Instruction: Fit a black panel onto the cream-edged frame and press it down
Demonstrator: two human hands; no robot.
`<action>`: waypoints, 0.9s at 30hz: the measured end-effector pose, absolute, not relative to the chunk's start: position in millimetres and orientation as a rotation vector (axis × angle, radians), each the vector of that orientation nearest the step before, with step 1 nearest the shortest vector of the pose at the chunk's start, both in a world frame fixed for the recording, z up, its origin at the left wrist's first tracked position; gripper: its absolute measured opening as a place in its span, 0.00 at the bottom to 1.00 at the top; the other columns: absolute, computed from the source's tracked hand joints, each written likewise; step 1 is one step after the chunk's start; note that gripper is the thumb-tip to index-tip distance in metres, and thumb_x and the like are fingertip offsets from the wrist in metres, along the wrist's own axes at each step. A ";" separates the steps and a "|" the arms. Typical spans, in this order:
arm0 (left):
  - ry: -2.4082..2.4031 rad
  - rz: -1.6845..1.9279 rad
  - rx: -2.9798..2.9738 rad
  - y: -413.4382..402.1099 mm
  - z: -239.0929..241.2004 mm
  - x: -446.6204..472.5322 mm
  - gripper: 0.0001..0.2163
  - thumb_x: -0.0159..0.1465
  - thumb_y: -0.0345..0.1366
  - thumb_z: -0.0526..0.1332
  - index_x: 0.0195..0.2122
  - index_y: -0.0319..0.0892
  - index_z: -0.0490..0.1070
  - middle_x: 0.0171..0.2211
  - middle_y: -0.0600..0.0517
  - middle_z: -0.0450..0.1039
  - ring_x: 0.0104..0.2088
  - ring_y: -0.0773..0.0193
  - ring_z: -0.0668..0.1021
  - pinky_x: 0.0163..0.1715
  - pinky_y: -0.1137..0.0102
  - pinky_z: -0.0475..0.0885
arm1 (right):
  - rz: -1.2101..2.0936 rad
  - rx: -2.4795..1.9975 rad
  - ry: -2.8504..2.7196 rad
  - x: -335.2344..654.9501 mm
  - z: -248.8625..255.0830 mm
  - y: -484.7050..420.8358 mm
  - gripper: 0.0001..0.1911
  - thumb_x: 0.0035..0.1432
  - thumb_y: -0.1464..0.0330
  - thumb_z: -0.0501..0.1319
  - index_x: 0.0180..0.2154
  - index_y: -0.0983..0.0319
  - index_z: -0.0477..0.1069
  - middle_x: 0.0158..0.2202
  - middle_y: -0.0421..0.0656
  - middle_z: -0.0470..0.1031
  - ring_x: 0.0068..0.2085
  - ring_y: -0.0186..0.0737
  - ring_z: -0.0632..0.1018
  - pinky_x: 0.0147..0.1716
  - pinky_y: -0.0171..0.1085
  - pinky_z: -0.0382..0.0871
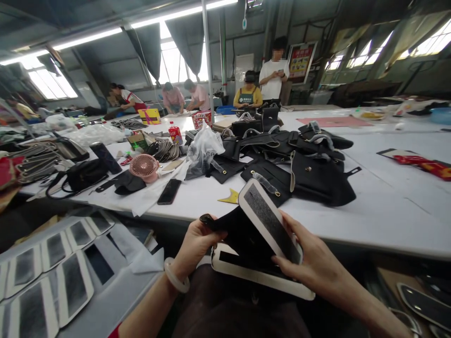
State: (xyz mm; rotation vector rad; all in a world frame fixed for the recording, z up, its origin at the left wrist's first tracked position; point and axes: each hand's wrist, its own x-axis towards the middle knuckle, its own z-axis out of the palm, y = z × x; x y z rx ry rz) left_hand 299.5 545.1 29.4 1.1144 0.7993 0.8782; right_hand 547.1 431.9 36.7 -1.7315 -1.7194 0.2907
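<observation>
My left hand point(193, 246) grips the edge of a black leather bag piece point(232, 230) held over my lap; a pale bangle sits on that wrist. My right hand point(306, 260) holds a white-rimmed stiffener panel with a dark grey centre point(262, 218), tilted up against the black piece. A second white-edged panel point(260, 277) lies under both, on my lap. Both hands are just in front of the white table's near edge point(369, 234).
A pile of black handbags point(303, 164) lies on the table ahead, with a phone point(169, 191), a pink fan point(143, 166), a plastic bag point(202, 150) and a yellow scrap point(230, 197). Several white-rimmed panels point(49, 277) lie lower left. Other people work at the far side.
</observation>
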 end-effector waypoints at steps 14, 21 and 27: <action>0.791 0.923 1.219 544.3 30.5 309.7 0.10 0.51 0.32 0.71 0.30 0.40 0.71 0.24 0.58 0.71 0.22 0.73 0.70 0.22 0.77 0.66 | 0.324 -1.797 -1.624 549.4 37.9 436.3 0.41 0.49 0.60 0.63 0.62 0.68 0.56 0.58 0.55 0.70 0.56 0.54 0.73 0.59 0.51 0.66; 0.756 0.842 1.297 548.8 30.4 314.7 0.10 0.53 0.32 0.71 0.30 0.41 0.69 0.23 0.59 0.69 0.22 0.72 0.69 0.24 0.76 0.66 | 0.327 -1.898 -1.629 555.6 27.3 436.8 0.43 0.51 0.57 0.60 0.63 0.71 0.53 0.61 0.57 0.66 0.60 0.52 0.70 0.61 0.51 0.63; 0.801 0.732 1.406 552.1 -0.1 309.4 0.11 0.53 0.34 0.70 0.33 0.42 0.69 0.28 0.56 0.72 0.27 0.67 0.74 0.28 0.73 0.69 | 0.053 -1.977 -1.800 560.1 7.5 424.5 0.43 0.55 0.59 0.58 0.66 0.71 0.47 0.63 0.58 0.63 0.60 0.52 0.70 0.57 0.50 0.69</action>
